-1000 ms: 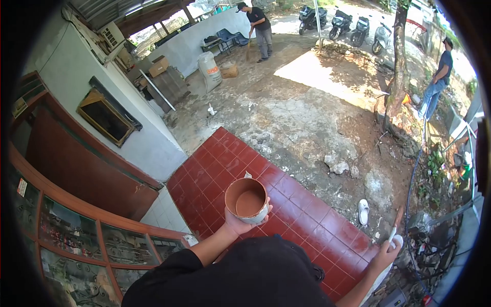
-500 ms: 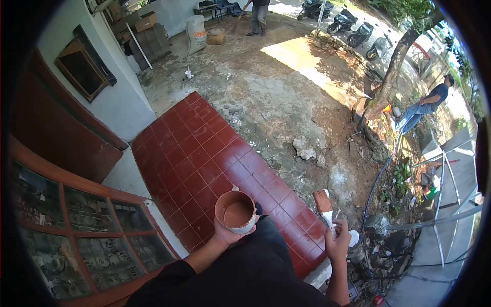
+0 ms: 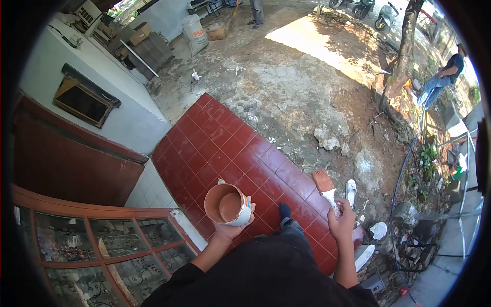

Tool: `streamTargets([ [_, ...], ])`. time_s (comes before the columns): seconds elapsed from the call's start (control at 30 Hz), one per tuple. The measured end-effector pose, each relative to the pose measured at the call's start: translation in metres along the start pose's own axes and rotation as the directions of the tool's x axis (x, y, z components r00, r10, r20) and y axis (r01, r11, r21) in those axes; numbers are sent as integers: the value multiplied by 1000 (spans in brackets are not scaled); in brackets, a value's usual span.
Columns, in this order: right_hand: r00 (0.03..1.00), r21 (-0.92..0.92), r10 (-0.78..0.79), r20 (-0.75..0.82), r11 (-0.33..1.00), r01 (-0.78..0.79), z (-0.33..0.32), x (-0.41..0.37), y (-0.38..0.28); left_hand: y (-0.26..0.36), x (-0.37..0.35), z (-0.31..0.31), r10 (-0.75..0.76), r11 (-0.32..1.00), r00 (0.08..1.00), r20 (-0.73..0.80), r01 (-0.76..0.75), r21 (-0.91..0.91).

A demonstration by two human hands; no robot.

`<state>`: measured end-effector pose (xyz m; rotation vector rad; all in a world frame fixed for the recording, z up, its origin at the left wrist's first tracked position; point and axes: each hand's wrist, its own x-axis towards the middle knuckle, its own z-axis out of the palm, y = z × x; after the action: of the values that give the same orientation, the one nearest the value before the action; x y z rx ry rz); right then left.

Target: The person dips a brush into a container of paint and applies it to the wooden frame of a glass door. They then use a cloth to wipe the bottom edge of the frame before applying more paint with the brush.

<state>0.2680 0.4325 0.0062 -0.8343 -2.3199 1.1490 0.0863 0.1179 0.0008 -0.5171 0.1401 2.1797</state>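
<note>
My left hand (image 3: 232, 230) is closed around the lower side of a round tub (image 3: 244, 214), its inside coated with reddish-brown paint. The tub tilts a little toward me and paint shows at the bottom. In my right hand (image 3: 342, 222) is a paintbrush (image 3: 323, 181) with a white handle. Its wide bristles are covered in the same brown and point away from me. Brush and tub are well apart. Below both lie red floor tiles (image 3: 220, 128), on which my dark-covered foot (image 3: 285, 210) rests.
A wooden-framed window (image 3: 128, 211) and a brown door (image 3: 76, 158) line the left. Rough concrete (image 3: 286, 92) with a rock (image 3: 326, 139) lies beyond the tiles. A white sandal (image 3: 351, 191) and a hose (image 3: 400, 179) are at right. One person (image 3: 441, 79) stands near a tree (image 3: 407, 41); another (image 3: 257, 13) is at the back.
The view has turned, and my foot now shows on the tiles. The tub sits slightly further left and higher in view. Both hands keep their hold.
</note>
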Motion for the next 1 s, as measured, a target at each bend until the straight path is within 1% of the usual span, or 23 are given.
streamTargets([
  [0.07, 993, 44, 116, 19, 992, -116, 2, 19, -8, 7, 6, 6, 13, 999, 996, 88, -17, 47],
  [0.1, 990, 34, 134, 48, 990, -135, 0, 30, -16, 10, 7, 8, 21, 999, 997, 81, -24, 33],
  [0.13, 989, 22, 133, 59, 991, -135, 0, 39, -23, 13, 7, 10, 35, 998, 991, 129, -41, 42],
  [0.17, 992, 5, 108, 71, 994, -109, 1, 50, -30, 17, 9, 11, 46, 997, 982, 183, -56, 49],
  [0.2, 993, -14, 83, 80, 997, -82, 1, 60, -38, 20, 8, 8, 48, 998, 981, 188, -56, 33],
  [0.23, 998, 12, 18, 52, 1000, -19, 4, 69, -48, 26, 5, 2, 82, 995, 976, 200, -91, 39],
  [0.27, 999, -7, 12, 50, 1000, -12, 7, 75, -57, 30, 3, -4, 110, 992, 971, 213, -122, 43],
  [0.33, 995, 4, -93, 45, 996, 93, 16, 85, -77, 45, -2, -20, 114, 991, 968, 225, -126, 39],
  [0.37, 994, -52, -17, 108, 998, 22, 15, 87, -101, 53, -4, -25, 125, 989, 966, 226, -140, 50],
  [0.4, 995, -69, -13, 96, 997, 19, 23, 87, -111, 61, -5, -30, 109, 992, 967, 232, -122, 42],
  [0.47, 990, -42, -98, 98, 994, 102, 40, 79, -134, 80, -11, -35, 112, 994, 980, 163, -111, -16],
  [0.5, 989, -17, -147, 28, 989, 148, 51, 71, -154, 90, -17, -38, 83, 997, 983, 165, -81, -20],
  [0.57, 985, 72, -174, 0, 982, 173, 79, 47, -168, 116, -16, -36, 70, 997, 990, 121, -73, 26],
  [0.6, 981, 122, -193, -18, 973, 194, 97, 37, -178, 128, -12, -35, 45, 999, 988, 148, -48, 18],
  [0.67, 987, 243, -157, 26, 959, 147, 130, 14, -201, 157, -18, -37, 19, 996, 998, 67, -24, 81],
  [0.7, 970, 82, -187, 154, 981, 176, 138, -2, -228, 187, -17, -51, -8, 978, 992, 125, -18, 210],
  [0.73, 933, -52, -195, 304, 974, 221, 141, -8, -249, 200, -19, -57, -34, 978, 990, 135, 5, 208],
  [0.77, 940, -69, -190, 283, 974, 217, 148, -10, -257, 211, -20, -59, -20, 973, 995, 98, -3, 230],
  [0.8, 914, -36, -298, 275, 947, 320, 155, -14, -263, 221, -19, -59, -6, 965, 998, 57, -9, 261],
  [0.83, 878, -1, -399, 264, 910, 414, 160, -20, -268, 229, -22, -52, -78, 976, 996, 54, 65, 208],
  [0.87, 890, -6, -386, 242, 917, 399, 162, -27, -273, 236, -26, -46, -100, 971, 994, 49, 86, 224],
  [0.93, 919, -27, -294, 263, 950, 312, 162, -34, -284, 242, -28, -34, -126, 972, 990, 67, 110, 207],
  [1.0, 935, -19, -255, 248, 963, 268, 164, -38, -289, 242, -24, -27, -142, 970, 987, 69, 125, 206],
])
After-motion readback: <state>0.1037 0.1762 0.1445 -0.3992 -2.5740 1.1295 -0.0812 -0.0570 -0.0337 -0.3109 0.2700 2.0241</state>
